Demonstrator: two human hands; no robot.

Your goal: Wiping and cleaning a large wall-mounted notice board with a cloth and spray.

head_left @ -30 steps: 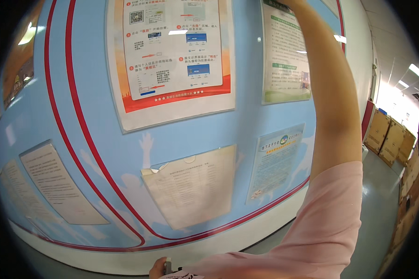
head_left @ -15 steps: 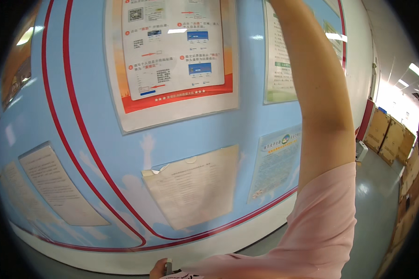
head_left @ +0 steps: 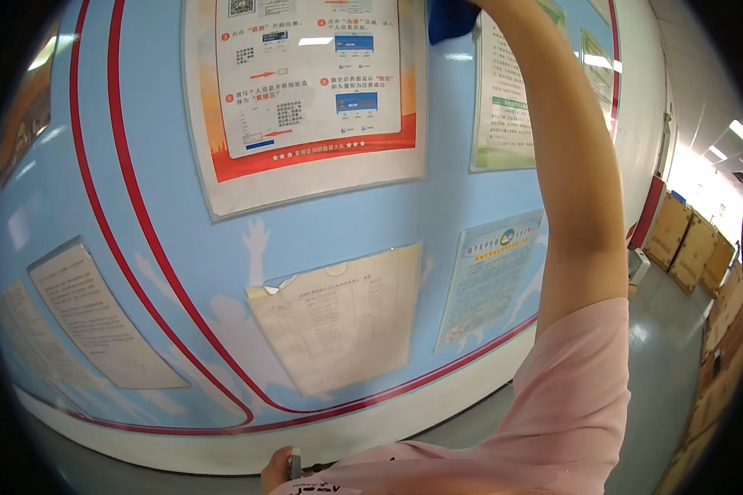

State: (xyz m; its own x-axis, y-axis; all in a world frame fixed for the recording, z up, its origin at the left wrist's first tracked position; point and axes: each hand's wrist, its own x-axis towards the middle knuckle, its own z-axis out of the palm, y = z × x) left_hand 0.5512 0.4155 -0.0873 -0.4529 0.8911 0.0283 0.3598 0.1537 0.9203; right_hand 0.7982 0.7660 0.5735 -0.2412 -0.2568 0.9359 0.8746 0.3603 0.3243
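My right arm point(head_left: 582, 190), in a pink sleeve, stretches up in front of a blue wall board. At the upper edge of the view, my right hand point(head_left: 489, 4) is almost wholly cut off. A dark blue cloth point(head_left: 452, 21) hangs from it, beside the right edge of a large red-bordered poster point(head_left: 318, 183). Low in the view, my left hand point(head_left: 277, 470) is closed around a small grey-white object point(head_left: 295, 463) with a dark part beside it. My body hides the rest of that object, so its kind does not show.
Paper sheets point(head_left: 343, 330) in clear sleeves hang on the blue board point(head_left: 322, 235), one with a curled upper corner. Red stripes point(head_left: 144, 223) run across the board. At the right, large brown cartons or crates point(head_left: 667, 235) line a grey floor point(head_left: 656, 355).
The blue cloth has come into view at the top beside my right hand. The board's posters sit slightly higher in the picture. My left hand keeps its grip, a little higher in view.
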